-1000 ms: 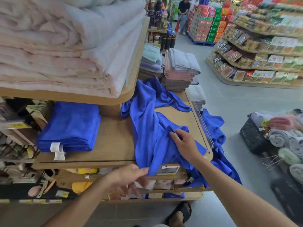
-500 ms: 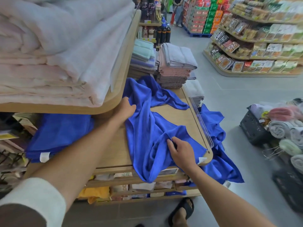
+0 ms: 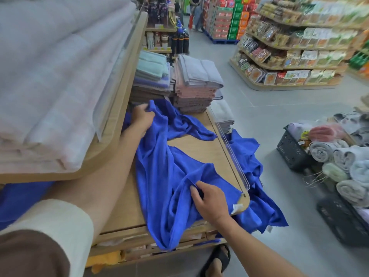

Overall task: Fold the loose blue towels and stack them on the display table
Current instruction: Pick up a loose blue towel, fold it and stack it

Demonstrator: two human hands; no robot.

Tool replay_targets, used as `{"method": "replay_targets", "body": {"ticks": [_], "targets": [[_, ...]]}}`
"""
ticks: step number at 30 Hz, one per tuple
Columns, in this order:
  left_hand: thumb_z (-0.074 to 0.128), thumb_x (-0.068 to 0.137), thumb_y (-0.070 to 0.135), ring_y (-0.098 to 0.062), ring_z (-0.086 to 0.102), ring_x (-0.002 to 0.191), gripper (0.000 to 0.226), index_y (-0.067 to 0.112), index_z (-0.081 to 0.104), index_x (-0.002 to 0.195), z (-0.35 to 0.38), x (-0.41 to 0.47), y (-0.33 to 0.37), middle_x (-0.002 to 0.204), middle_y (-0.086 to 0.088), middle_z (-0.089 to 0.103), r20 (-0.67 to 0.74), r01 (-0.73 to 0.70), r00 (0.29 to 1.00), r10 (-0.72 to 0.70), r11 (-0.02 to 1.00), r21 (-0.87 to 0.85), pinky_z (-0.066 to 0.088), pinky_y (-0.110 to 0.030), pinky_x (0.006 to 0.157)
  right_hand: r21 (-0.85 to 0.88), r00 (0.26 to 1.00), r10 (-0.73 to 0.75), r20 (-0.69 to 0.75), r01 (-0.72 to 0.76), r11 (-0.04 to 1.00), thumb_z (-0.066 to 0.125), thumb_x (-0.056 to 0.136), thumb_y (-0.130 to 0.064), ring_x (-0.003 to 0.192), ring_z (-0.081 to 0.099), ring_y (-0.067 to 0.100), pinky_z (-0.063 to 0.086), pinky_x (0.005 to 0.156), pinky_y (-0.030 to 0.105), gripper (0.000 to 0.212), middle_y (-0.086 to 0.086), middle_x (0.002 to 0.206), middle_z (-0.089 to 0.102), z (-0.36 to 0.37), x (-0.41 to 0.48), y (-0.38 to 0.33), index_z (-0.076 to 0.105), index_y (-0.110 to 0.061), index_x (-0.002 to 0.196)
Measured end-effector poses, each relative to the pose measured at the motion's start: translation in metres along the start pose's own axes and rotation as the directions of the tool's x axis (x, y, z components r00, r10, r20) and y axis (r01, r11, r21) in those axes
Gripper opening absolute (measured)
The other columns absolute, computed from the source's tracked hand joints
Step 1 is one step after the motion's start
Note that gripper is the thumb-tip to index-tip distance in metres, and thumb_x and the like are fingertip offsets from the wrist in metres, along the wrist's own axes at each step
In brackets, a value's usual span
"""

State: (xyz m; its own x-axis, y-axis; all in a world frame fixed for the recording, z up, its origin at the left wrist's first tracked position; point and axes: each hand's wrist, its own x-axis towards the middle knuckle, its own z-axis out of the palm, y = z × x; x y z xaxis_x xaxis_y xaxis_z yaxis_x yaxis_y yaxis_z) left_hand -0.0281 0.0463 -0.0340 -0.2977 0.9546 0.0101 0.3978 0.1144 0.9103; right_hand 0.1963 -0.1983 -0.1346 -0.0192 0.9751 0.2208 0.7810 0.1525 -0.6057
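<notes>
Shop floor of grey tiles runs behind, with shelves of packed goods (image 3: 289, 56) at the far right. Their packets and price strips carry print, but it is too blurred for me to read any word.

On the wooden tabletop (image 3: 199, 146) the loose blue towel (image 3: 165, 176) lies crumpled, from the back under the upper shelf (image 3: 111, 136) to the front edge, where one end hangs down. A small white tag (image 3: 237, 207) shows at the front right corner, just beside my right grip (image 3: 209, 200); no writing on it is legible.

My right grip pinches a raised fold of the towel near that corner, fingers curled into the cloth. My left grip (image 3: 142, 117) is at the far end, its fingers closed round a bunch of blue cloth, near the stack of grey and pink towels (image 3: 197, 84). Between the two grips the cloth is slack and wrinkled.

A second blue towel (image 3: 257, 176) hangs outside the clear plastic rail (image 3: 229, 144), down to the floor.
</notes>
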Motion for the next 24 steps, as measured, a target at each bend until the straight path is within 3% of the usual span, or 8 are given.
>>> {"method": "replay_targets", "body": {"ticks": [3, 6, 9, 13, 15, 20, 22, 24], "targets": [[0.063, 0.087, 0.008, -0.018, 0.066, 0.107, 0.041, 0.015, 0.069, 0.127, 0.018, -0.025, 0.025, 0.116, -0.004, 0.074, 0.240, -0.399, 0.904, 0.355, 0.901, 0.169, 0.049, -0.028, 0.091, -0.003, 1.000, -0.008, -0.003, 0.008, 1.000, 0.047, 0.096, -0.045, 0.052, 0.044, 0.020, 0.028, 0.047, 0.028, 0.043, -0.004, 0.050, 0.038, 0.000, 0.001, -0.001, 0.028, -0.025, 0.063], [0.064, 0.086, 0.028, -0.003, 0.066, 0.099, 0.033, 0.036, 0.073, 0.117, 0.034, -0.057, 0.034, 0.103, 0.017, 0.075, 0.733, -0.629, 0.629, 0.261, 0.724, 0.282, 0.049, -0.023, 0.091, -0.009, 1.000, -0.020, -0.015, 0.020, 1.000, 0.048, 0.096, -0.044, 0.052, 0.044, 0.020, 0.031, 0.048, 0.032, 0.043, -0.004, 0.050, 0.038, -0.002, 0.000, -0.001, 0.030, -0.023, 0.063], [0.056, 0.085, 0.030, -0.010, 0.068, 0.090, 0.020, 0.038, 0.075, 0.089, 0.030, -0.061, 0.028, 0.087, 0.020, 0.073, 0.641, -0.604, 0.714, 0.282, 0.711, 0.360, 0.053, -0.031, 0.082, -0.010, 1.000, -0.021, -0.016, 0.021, 1.000, 0.048, 0.096, -0.044, 0.052, 0.043, 0.020, 0.031, 0.048, 0.033, 0.042, -0.004, 0.051, 0.038, -0.002, 0.000, -0.002, 0.031, -0.023, 0.064], [0.055, 0.087, 0.029, -0.019, 0.068, 0.094, 0.018, 0.034, 0.072, 0.090, 0.022, -0.047, 0.015, 0.100, 0.011, 0.075, 0.414, -0.531, 0.837, 0.359, 0.718, 0.450, 0.050, -0.032, 0.077, -0.015, 1.000, -0.015, -0.017, 0.015, 1.000, 0.048, 0.095, -0.044, 0.052, 0.043, 0.019, 0.032, 0.048, 0.035, 0.042, -0.004, 0.052, 0.040, -0.001, 0.000, -0.001, 0.033, -0.021, 0.064], [0.058, 0.086, 0.023, -0.014, 0.067, 0.092, 0.022, 0.036, 0.072, 0.097, 0.023, -0.043, 0.008, 0.101, 0.014, 0.072, 0.497, -0.576, 0.791, 0.356, 0.709, 0.407, 0.052, -0.032, 0.083, -0.015, 1.000, -0.013, -0.010, 0.013, 1.000, 0.048, 0.095, -0.044, 0.053, 0.044, 0.019, 0.032, 0.048, 0.035, 0.042, -0.005, 0.052, 0.039, -0.001, 0.001, -0.001, 0.032, -0.022, 0.064], [0.058, 0.075, 0.020, -0.016, 0.059, 0.103, 0.044, 0.037, 0.068, 0.115, 0.032, -0.052, -0.001, 0.113, 0.009, 0.062, 0.832, -0.794, 0.508, 0.224, 0.496, 0.351, 0.051, -0.039, 0.086, -0.019, 1.000, -0.018, -0.001, 0.018, 1.000, 0.046, 0.095, -0.045, 0.052, 0.042, 0.018, 0.028, 0.048, 0.029, 0.041, -0.006, 0.051, 0.037, -0.002, 0.001, -0.002, 0.030, -0.024, 0.064], [0.062, 0.080, 0.035, -0.017, 0.057, 0.110, 0.042, 0.040, 0.064, 0.121, 0.037, -0.057, -0.011, 0.123, 0.011, 0.059, 0.861, -0.854, 0.478, 0.173, 0.322, 0.410, 0.049, -0.042, 0.089, -0.014, 1.000, -0.014, 0.001, 0.014, 1.000, 0.047, 0.095, -0.044, 0.053, 0.043, 0.019, 0.029, 0.048, 0.031, 0.041, -0.006, 0.052, 0.038, -0.002, 0.001, -0.001, 0.032, -0.023, 0.064], [0.063, 0.088, 0.040, -0.018, 0.059, 0.110, 0.027, 0.039, 0.068, 0.114, 0.039, -0.059, -0.016, 0.116, 0.010, 0.064, 0.815, -0.851, 0.510, 0.275, 0.303, 0.430, 0.048, -0.042, 0.090, -0.009, 1.000, -0.010, 0.005, 0.010, 1.000, 0.046, 0.096, -0.044, 0.052, 0.043, 0.018, 0.030, 0.049, 0.032, 0.041, -0.006, 0.052, 0.038, -0.001, 0.001, 0.000, 0.032, -0.022, 0.065]]}}
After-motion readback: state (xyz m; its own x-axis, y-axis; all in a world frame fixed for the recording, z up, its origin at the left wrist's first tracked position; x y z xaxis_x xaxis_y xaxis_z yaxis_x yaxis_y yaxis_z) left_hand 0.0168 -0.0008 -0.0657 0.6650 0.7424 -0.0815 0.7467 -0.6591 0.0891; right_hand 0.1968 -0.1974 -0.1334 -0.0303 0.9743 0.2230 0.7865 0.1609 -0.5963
